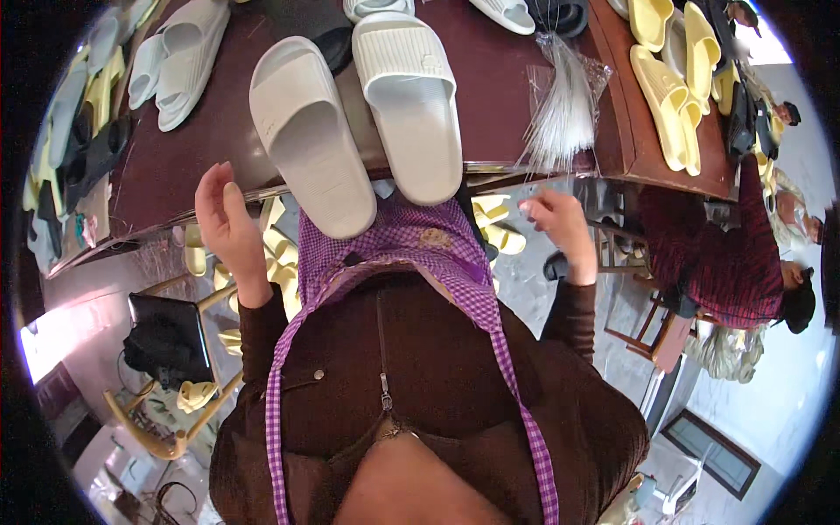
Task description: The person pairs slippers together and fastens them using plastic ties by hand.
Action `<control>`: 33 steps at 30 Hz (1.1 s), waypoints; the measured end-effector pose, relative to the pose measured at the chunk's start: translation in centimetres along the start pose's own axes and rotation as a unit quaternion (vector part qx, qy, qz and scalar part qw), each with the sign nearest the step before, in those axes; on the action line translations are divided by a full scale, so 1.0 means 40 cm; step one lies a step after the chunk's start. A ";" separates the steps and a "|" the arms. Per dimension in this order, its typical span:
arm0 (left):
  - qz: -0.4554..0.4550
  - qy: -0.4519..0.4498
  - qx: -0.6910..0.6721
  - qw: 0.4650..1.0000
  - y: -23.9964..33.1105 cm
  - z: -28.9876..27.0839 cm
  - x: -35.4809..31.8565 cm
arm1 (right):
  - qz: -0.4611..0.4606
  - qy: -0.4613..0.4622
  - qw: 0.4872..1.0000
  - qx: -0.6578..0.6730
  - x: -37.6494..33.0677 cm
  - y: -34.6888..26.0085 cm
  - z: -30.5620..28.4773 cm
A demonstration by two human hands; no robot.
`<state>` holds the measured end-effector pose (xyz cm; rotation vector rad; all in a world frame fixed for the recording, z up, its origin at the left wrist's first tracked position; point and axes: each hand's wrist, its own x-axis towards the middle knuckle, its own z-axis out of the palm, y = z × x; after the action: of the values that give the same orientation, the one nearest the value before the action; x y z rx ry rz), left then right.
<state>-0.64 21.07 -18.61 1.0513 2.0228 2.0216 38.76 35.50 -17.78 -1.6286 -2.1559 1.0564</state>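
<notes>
Off-white left slide [324,166] and right slide [416,122]: ribbed straps, heels overhanging the near edge of your tabletop [499,114]; right strap mark too small to read. Your left hand [233,229]: opened, empty. Your right hand [562,229], near white strand bundle [560,118]: curled; contents unclear.

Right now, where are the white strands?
In the head view, the white strands lie on the table, right of the off-white slippers, just beyond the right hand.
</notes>
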 end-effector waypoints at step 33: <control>0.423 -0.428 -0.128 0.788 0.200 0.508 -0.109 | -0.082 -0.299 0.708 0.635 -0.117 -0.133 0.078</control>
<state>16.40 35.08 -15.42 2.4736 0.8106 1.4314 34.65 29.38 -15.39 -0.4086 -1.0188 2.4010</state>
